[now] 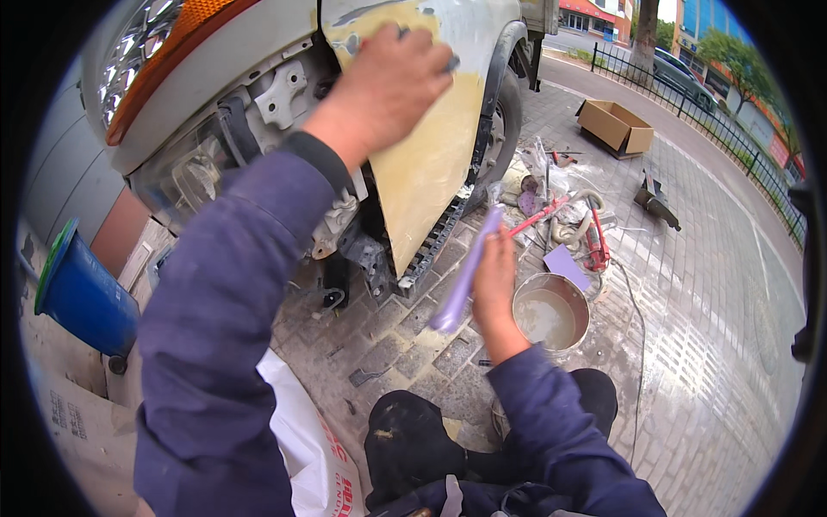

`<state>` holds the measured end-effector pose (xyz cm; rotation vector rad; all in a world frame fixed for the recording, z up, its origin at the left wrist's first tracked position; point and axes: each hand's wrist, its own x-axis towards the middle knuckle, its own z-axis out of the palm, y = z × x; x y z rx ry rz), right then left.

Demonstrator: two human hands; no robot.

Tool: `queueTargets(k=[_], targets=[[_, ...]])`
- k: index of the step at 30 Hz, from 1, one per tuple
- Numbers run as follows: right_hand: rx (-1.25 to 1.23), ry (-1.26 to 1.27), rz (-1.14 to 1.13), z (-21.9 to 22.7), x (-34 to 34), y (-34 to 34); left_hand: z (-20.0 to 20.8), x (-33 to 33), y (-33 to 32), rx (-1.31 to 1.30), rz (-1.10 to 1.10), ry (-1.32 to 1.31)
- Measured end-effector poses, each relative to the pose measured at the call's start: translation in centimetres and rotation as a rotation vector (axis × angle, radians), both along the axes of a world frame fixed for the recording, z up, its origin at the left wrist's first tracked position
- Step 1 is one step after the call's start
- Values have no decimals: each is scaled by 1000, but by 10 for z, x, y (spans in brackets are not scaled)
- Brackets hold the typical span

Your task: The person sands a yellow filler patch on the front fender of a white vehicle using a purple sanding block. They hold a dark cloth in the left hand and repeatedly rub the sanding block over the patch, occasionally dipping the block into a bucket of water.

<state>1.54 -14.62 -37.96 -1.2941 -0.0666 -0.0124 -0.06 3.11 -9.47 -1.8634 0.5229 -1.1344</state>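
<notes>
Vehicle front (258, 52): pale body, bumper off, orange lamp and chrome grille at upper left, black tyre (508, 112) behind the wheel arch.

Cream-yellow filler-coated fender panel (431, 155): upright, beside the wheel arch, lower edge just above the brick paving (689, 345).

Blue plastic bin with green rim (82, 293): far left, well apart from the panel.

White printed plastic sack (301, 439): on the paving by the person's knee.

Brown cardboard box (616, 125): open, upper right, near the kerb.

Round metal bucket of cloudy water (551, 312): on the paving, just beside the right hand.

Left hand (388, 82): pressed flat against the upper panel, fingers spread over a grey sanding sheet (448, 62) of which only a corner shows.

Right hand (494, 276): fingers closed round a long pale-purple strip (469, 267), held tilted, its top near the panel's lower edge.

Red-handled tools and hose (586, 228): heaped beyond the bucket.
</notes>
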Motion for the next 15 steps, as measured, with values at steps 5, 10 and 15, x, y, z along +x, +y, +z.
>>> queueTargets(k=[5,10,15], targets=[[108,-115,-79,36,52,-113,-107,-4,-6,-28,165,240],[94,-66,-175,31,65,-200,-212,-26,-10,-44,174,401],[270,128,-19,21,80,-237,-274,-46,-11,-59,180,680]])
